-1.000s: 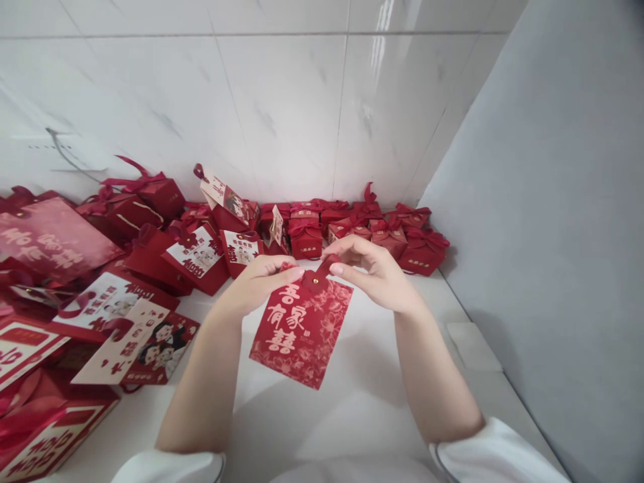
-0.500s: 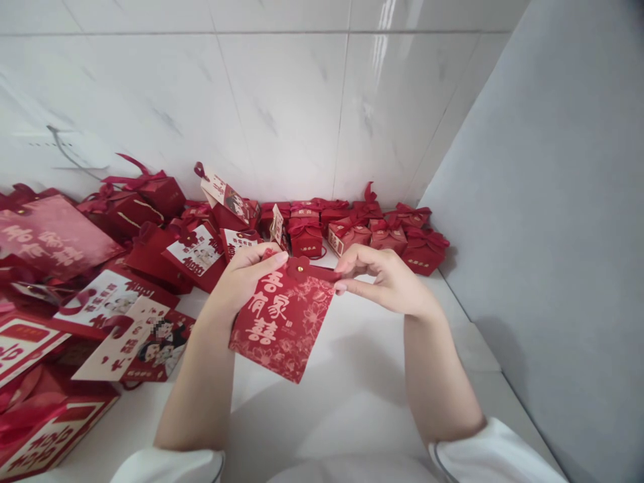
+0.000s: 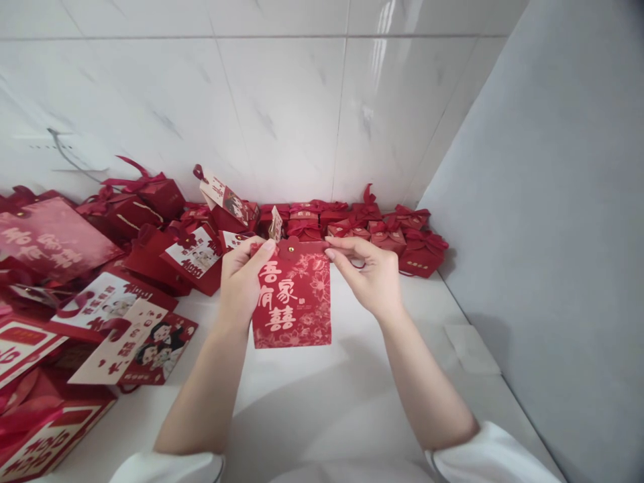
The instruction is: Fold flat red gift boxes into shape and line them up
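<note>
Between my two hands, above the white table, is a red gift bag (image 3: 296,295) with pale Chinese characters, pale flowers and a flower-shaped tab with a gold stud at its top. My left hand (image 3: 245,278) grips its upper left side, thumb on the front face. At the upper right corner, my right hand (image 3: 369,272) pinches the edge between thumb and fingertips. The bag's front faces me and hangs nearly straight; its back is hidden.
Several red gift boxes (image 3: 422,253) with ribbon bows line the tiled wall (image 3: 282,121). More bags and boxes crowd the left, among them a card with cartoon figures (image 3: 161,345). A grey panel (image 3: 563,235) bounds the right side of the white table (image 3: 322,409).
The red gift bag has turned from a slant to nearly upright and risen slightly. My right hand has moved left and up, now pinching its top right corner.
</note>
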`<move>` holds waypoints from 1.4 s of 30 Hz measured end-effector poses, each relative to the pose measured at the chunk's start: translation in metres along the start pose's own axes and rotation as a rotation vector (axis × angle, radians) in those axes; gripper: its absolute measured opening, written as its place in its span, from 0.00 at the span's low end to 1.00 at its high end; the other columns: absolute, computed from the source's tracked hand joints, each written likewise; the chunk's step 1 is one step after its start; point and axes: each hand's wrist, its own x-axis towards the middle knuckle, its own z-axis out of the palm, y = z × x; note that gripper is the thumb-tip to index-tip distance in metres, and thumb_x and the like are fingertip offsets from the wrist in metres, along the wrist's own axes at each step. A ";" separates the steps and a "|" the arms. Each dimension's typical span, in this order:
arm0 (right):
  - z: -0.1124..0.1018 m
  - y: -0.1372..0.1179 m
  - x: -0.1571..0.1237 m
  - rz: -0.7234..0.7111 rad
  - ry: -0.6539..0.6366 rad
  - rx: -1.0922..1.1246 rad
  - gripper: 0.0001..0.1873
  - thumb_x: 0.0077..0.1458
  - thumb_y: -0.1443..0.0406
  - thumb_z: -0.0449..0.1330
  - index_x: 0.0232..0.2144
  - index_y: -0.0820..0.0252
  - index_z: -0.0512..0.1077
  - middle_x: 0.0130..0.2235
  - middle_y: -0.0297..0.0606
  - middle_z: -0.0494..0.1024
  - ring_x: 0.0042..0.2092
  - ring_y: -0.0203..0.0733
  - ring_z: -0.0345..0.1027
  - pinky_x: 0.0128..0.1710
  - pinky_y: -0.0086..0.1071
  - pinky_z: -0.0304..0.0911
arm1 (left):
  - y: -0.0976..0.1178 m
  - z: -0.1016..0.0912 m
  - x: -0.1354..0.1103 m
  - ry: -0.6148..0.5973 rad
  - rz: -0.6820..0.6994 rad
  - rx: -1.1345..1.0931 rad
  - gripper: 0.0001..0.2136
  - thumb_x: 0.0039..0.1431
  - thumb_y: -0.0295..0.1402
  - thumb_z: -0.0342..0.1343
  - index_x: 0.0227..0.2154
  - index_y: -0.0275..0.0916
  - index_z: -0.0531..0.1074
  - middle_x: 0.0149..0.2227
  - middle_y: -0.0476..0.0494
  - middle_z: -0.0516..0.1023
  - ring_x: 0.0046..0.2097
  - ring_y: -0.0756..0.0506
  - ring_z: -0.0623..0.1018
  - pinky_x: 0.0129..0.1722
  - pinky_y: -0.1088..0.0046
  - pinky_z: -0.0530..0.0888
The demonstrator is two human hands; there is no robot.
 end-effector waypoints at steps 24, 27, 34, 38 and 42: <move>0.008 0.021 0.010 0.336 0.089 0.489 0.21 0.56 0.47 0.60 0.42 0.56 0.72 0.37 0.37 0.79 0.37 0.43 0.74 0.37 0.35 0.70 | -0.016 0.003 0.000 -0.336 -0.417 0.065 0.16 0.51 0.41 0.66 0.43 0.47 0.75 0.36 0.48 0.81 0.35 0.45 0.80 0.38 0.70 0.77; 0.003 0.017 0.011 0.305 0.161 0.475 0.19 0.56 0.49 0.60 0.41 0.55 0.72 0.37 0.37 0.79 0.38 0.43 0.74 0.38 0.35 0.70 | -0.011 -0.001 -0.001 -0.395 -0.396 0.113 0.15 0.50 0.41 0.67 0.41 0.47 0.76 0.38 0.47 0.81 0.38 0.44 0.80 0.40 0.71 0.76; 0.023 0.043 0.007 0.292 0.308 0.530 0.21 0.51 0.52 0.64 0.42 0.52 0.62 0.44 0.36 0.73 0.42 0.39 0.70 0.44 0.34 0.66 | -0.048 0.007 0.013 -0.294 -0.256 -0.019 0.19 0.54 0.45 0.62 0.46 0.44 0.72 0.45 0.45 0.78 0.45 0.44 0.79 0.44 0.70 0.75; 0.043 0.095 -0.014 0.345 0.416 0.279 0.20 0.51 0.50 0.61 0.34 0.54 0.57 0.37 0.30 0.67 0.38 0.36 0.64 0.41 0.29 0.61 | -0.115 0.010 0.024 -0.077 -0.142 -0.020 0.25 0.53 0.47 0.62 0.50 0.44 0.65 0.43 0.47 0.77 0.45 0.45 0.77 0.45 0.70 0.74; 0.048 0.132 -0.045 0.431 0.277 0.229 0.20 0.55 0.48 0.57 0.28 0.56 0.60 0.28 0.28 0.64 0.32 0.36 0.59 0.37 0.30 0.57 | -0.167 0.010 0.019 0.030 -0.185 -0.029 0.21 0.53 0.50 0.61 0.40 0.38 0.71 0.40 0.45 0.78 0.45 0.44 0.77 0.48 0.68 0.73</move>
